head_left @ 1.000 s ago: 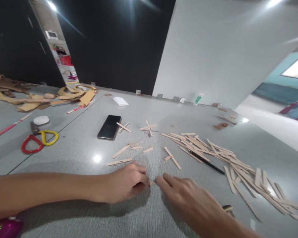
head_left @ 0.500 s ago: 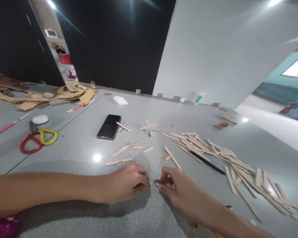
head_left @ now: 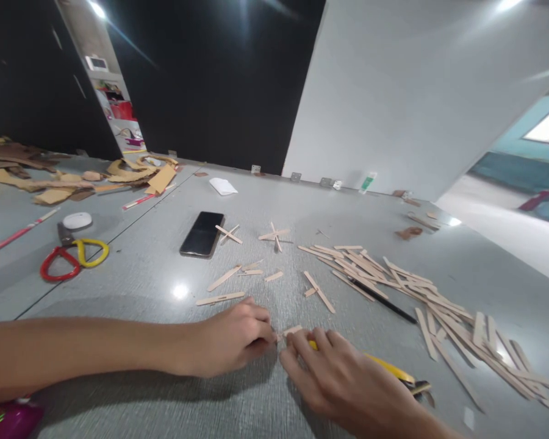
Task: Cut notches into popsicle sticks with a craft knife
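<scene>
My left hand (head_left: 231, 342) rests on the grey table (head_left: 146, 286), fingers curled, its tips pressed on a short piece of wooden stick (head_left: 291, 331). My right hand (head_left: 341, 378) sits just right of it, fingers closed round a yellow cutter (head_left: 390, 368) whose body sticks out to the right. The cutter's front end lies against the same stick piece, hidden under my fingers. Both hands meet at the stick, near the table's front edge.
A big heap of wooden sticks (head_left: 421, 292) with a black pen (head_left: 380, 299) lies at the right. Loose sticks (head_left: 222, 278) and glued crosses (head_left: 274, 235) lie ahead, beside a black phone (head_left: 202, 233). Red and yellow scissors (head_left: 71, 259) and cardboard scraps (head_left: 132, 174) are at the left.
My right hand went from stretched fingers to closed round the yellow cutter and drew slightly nearer to me. The cutter's body now shows at its right. My left hand stayed put.
</scene>
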`<state>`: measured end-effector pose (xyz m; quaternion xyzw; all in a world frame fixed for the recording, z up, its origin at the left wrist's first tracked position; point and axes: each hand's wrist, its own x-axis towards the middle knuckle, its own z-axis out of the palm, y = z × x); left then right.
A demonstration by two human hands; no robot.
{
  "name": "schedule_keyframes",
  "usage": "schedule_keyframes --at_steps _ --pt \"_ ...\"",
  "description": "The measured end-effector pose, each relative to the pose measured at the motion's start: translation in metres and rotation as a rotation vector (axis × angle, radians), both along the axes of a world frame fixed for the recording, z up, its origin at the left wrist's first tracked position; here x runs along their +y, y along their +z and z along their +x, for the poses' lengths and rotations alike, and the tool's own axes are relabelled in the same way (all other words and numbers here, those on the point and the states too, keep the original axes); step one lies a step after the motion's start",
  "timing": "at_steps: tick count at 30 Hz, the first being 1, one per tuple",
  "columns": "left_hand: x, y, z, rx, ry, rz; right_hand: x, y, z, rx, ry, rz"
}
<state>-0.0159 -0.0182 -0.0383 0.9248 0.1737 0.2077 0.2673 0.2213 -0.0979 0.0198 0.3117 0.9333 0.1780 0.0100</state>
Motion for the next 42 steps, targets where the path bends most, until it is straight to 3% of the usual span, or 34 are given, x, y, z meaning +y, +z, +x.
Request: schedule_keyframes --at_steps 4,10,16,19,26,28,30,34,36,39,42 --pt "0.001 -0.001 0.000 -0.009 -0.003 0.005 0.003 -0.004 0.006 0.095 -0.076 -0.146" --pt "-0.001 0.000 0.001 -0.048 -0.001 0.015 0.021 0.005 0.005 0.432 -0.512 -0.570" --pt "-0.002 -0.001 0.004 -0.036 0.047 0.019 0.034 0.020 -0.010 0.638 -0.879 -1.047" --pt "-0.002 -0.001 0.003 -0.028 0.047 0.015 0.035 0.025 -0.013 0.718 -0.959 -1.207" --pt "-0.004 0.002 0.003 -0.007 0.060 -0.027 0.037 0.031 -0.015 0.772 -1.021 -1.342" --pt "-0.004 0.004 0.003 0.003 0.087 -0.053 0.038 0.031 -0.012 0.748 -0.990 -1.326" --pt "-0.004 0.007 0.003 0.011 0.131 -0.080 0.039 0.029 -0.003 0.736 -0.948 -1.197" --pt "-0.006 0.015 0.002 0.029 0.198 -0.135 0.041 0.015 0.026 0.746 -0.856 -0.705" --pt "-0.008 0.020 0.001 0.050 0.206 -0.165 0.041 0.005 0.038 0.733 -0.797 -0.539" --pt "-0.010 0.033 -0.003 0.090 0.231 -0.223 0.039 -0.005 0.043 0.729 -0.717 -0.435" --pt "-0.012 0.057 -0.006 0.112 0.259 -0.314 0.035 0.001 0.031 0.785 -0.626 -0.399"
